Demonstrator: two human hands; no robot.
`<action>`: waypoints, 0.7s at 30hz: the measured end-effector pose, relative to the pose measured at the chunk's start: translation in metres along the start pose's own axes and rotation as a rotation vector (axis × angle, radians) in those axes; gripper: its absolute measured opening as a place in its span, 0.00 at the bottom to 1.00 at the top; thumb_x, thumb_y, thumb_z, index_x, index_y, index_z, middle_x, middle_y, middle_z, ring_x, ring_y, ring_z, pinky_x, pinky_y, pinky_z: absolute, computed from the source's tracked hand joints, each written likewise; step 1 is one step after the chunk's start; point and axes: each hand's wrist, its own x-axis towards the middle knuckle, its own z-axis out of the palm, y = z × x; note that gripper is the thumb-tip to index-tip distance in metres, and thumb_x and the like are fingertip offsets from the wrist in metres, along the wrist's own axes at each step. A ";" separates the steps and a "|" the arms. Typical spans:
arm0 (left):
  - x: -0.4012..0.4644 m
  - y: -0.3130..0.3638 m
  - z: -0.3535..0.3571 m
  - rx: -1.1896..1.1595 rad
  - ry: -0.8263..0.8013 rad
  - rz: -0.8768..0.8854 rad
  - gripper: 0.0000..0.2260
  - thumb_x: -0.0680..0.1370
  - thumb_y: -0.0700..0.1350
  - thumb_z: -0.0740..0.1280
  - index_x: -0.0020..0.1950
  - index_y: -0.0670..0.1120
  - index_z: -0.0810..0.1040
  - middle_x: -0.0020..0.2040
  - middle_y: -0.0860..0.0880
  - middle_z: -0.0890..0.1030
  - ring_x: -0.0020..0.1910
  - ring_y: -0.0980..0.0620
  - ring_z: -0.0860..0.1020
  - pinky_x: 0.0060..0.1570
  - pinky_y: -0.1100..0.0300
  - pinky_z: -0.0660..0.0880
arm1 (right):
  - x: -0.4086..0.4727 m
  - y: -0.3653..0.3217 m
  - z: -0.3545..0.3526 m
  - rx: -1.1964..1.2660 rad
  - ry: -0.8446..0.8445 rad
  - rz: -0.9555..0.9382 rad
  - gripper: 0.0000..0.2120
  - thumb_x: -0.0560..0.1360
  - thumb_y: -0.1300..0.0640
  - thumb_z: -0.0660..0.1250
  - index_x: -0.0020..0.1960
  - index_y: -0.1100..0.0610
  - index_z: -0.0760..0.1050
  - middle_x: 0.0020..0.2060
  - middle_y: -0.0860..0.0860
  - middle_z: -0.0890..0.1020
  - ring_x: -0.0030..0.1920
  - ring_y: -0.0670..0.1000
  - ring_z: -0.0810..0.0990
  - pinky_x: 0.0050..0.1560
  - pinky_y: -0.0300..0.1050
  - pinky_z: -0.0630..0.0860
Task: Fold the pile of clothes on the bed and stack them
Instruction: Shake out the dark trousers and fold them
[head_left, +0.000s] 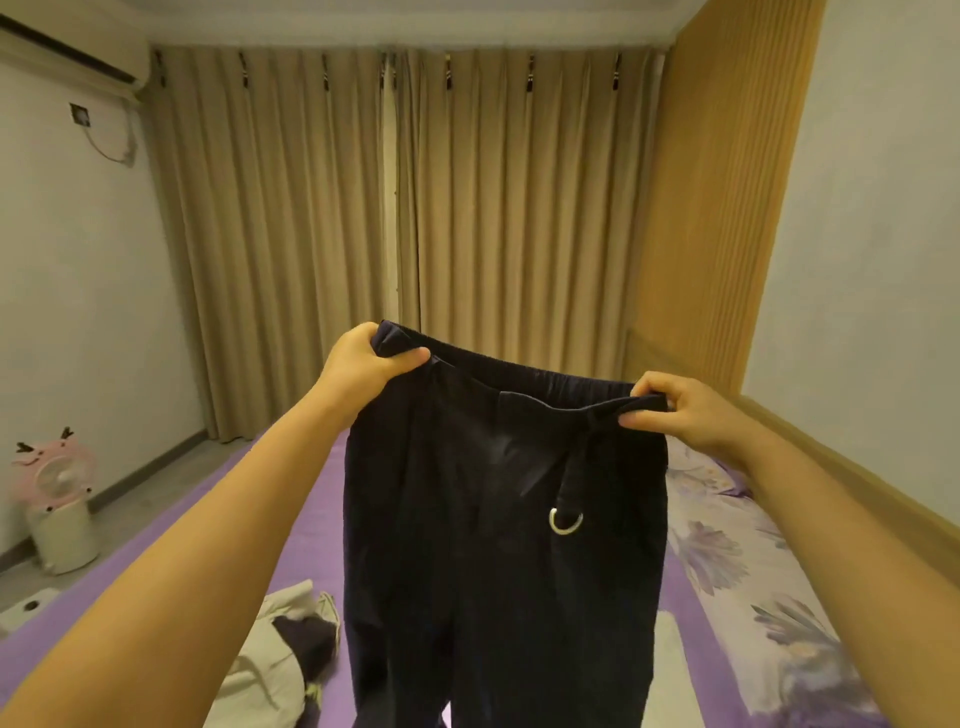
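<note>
A: What is each grip doing?

B: The left hand (363, 358) has its fingers curled over one end of the waistband and the thumb pressed under it. The right hand (675, 410) pinches the other end between thumb and fingertips. Both are closed on the same garment — a pair of dark navy trousers (498, 545).

A: And where are the trousers?

B: Held up in the air at arm's length, waistband stretched between the hands, legs hanging straight down past the bottom of the view. A strap with a metal ring (565, 521) dangles from the waist on the right-hand side. They hang over the bed (311, 499), with its purple sheet.

A: Anything folded yet?

B: No finished stack shows. By the left forearm lies a loose heap of clothes (280, 670), pale fabric with a dark piece rumpled into it, plainly unfolded. To the right there is a flowered quilt or pillow (727, 551); I can't tell whether it belongs to the pile.

A: So how far along?

B: Early, I'd judge — the trousers are only spread open, not yet laid down or creased. They need folding and placing, then the heap needs the same, piece by piece.
</note>
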 end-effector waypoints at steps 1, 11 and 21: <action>0.000 0.002 -0.002 0.012 0.028 0.004 0.16 0.70 0.50 0.76 0.53 0.45 0.78 0.47 0.48 0.82 0.46 0.51 0.81 0.43 0.58 0.78 | 0.002 0.001 -0.002 0.009 0.014 0.007 0.07 0.72 0.60 0.72 0.46 0.61 0.76 0.37 0.51 0.81 0.40 0.45 0.82 0.41 0.37 0.78; 0.014 0.063 -0.044 0.238 -0.100 0.088 0.06 0.75 0.44 0.71 0.50 0.47 0.79 0.44 0.53 0.82 0.42 0.59 0.80 0.37 0.68 0.77 | 0.047 -0.044 -0.026 0.085 0.297 -0.171 0.07 0.75 0.60 0.68 0.47 0.49 0.72 0.42 0.50 0.77 0.45 0.50 0.78 0.42 0.41 0.76; 0.027 0.072 -0.038 -0.063 -0.044 -0.003 0.12 0.80 0.39 0.63 0.64 0.44 0.74 0.54 0.46 0.80 0.53 0.49 0.78 0.54 0.52 0.76 | 0.071 -0.089 -0.039 0.158 0.132 0.015 0.08 0.69 0.63 0.74 0.48 0.57 0.81 0.44 0.54 0.85 0.48 0.55 0.84 0.45 0.46 0.78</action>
